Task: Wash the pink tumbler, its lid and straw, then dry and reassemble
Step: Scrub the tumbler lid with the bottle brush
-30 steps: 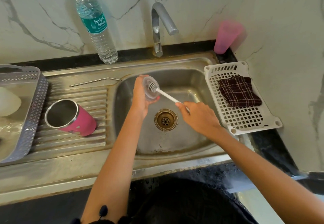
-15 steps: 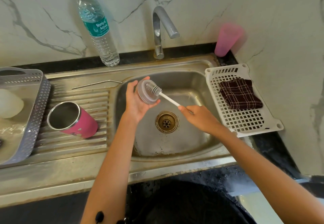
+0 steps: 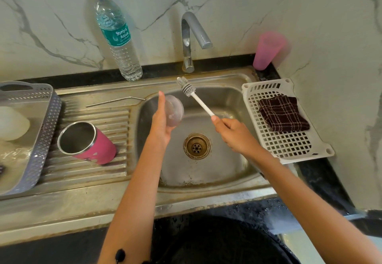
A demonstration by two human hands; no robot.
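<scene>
Head view, washing stage, drying and reassembly left: above sink (image 3: 237,90), left hand (image 3: 160,124) fingers clasping lid (image 3: 174,110), right hand (image 3: 233,132) fisted on brush (image 3: 195,96), lifted clear; left of sink, tumbler (image 3: 88,142) and straw (image 3: 115,101) lying apart.

Brush (image 3: 187,88) now off the lid (image 3: 174,111), raised toward the faucet (image 3: 193,36).

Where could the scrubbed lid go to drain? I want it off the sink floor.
Bare draining-board ribs between the straw and pink tumbler; also the white basket in front of the checked cloth. The grey tray looks crowded.
</scene>
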